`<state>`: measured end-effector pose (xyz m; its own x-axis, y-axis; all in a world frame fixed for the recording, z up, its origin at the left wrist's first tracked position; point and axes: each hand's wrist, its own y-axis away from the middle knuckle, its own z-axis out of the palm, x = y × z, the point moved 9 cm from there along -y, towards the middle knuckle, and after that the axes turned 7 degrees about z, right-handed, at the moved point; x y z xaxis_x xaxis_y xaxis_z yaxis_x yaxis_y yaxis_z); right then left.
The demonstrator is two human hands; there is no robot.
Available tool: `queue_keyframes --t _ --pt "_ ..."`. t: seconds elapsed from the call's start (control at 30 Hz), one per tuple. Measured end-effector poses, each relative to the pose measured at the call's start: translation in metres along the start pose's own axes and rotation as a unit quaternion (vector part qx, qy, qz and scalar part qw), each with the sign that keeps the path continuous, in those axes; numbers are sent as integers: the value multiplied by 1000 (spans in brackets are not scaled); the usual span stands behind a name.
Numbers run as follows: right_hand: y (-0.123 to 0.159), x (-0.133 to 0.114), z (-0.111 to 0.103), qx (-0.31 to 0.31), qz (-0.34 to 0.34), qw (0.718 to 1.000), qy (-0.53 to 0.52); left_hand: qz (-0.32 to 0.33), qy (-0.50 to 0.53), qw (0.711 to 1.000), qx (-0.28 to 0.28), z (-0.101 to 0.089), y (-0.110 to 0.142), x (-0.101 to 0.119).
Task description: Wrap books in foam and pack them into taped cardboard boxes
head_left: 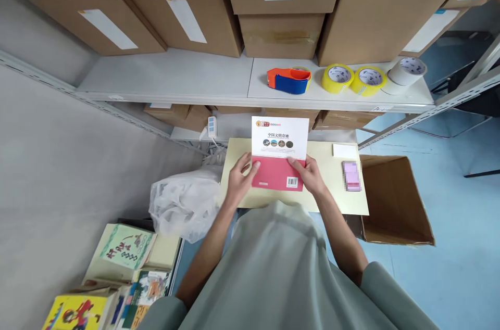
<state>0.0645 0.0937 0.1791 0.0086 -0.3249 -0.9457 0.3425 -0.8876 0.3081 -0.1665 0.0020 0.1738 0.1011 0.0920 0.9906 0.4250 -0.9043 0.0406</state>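
A thin book (278,137) with a white upper half and a pinkish-red lower half is held upright in front of me; a barcode shows near its lower right corner. My left hand (242,176) grips its left edge, thumb on the face toward me. On the right edge, my right hand (308,173) is closed the same way, thumb pressed on the red part. Fingers behind the book are hidden. Below it lies a pale yellow tabletop (328,174), with a white card-like item (344,151) and a blurred purple item (351,176) on its right.
Cardboard boxes (175,7) line the shelf (175,77); a tape dispenser (289,81), yellow tape rolls (338,78) and a white roll (407,71) stand along it. An open carton (394,200) is at right. At left are a plastic bag (185,200) and stacked books (128,249).
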Motion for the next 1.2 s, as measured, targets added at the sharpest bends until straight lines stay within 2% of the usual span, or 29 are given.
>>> queue_keyframes --t 0.13,0.33,0.53,0.63,0.77,0.83,0.9,0.97,1.03,1.13,1.2 --pt "6 3 -8 -29 47 996 -72 -51 69 992 -87 -9 -10 10" --pt "4 3 -12 -23 51 995 -79 -59 93 990 -85 -5 -9 30" --pt "4 -3 -13 -27 31 998 -46 -43 110 989 -91 5 -11 38" --pt "-4 0 -16 -16 14 1000 -16 -33 100 992 -66 5 -13 34" --pt "-17 12 -20 74 -27 995 56 7 48 999 -8 7 -15 25" --pt "-18 23 -7 72 -13 995 63 35 1 999 16 14 -12 22" --pt "-13 31 17 21 1 999 51 55 -64 996 22 26 -3 18" --pt "-5 32 36 -12 -1 999 49 69 -137 988 11 42 9 12" --pt "1 31 41 -4 -9 999 52 82 -180 980 -17 56 21 5" --pt "3 25 28 23 -25 998 44 94 -142 981 -96 69 30 -5" --pt "1 21 16 13 -32 999 30 86 -107 986 -98 56 23 -12"
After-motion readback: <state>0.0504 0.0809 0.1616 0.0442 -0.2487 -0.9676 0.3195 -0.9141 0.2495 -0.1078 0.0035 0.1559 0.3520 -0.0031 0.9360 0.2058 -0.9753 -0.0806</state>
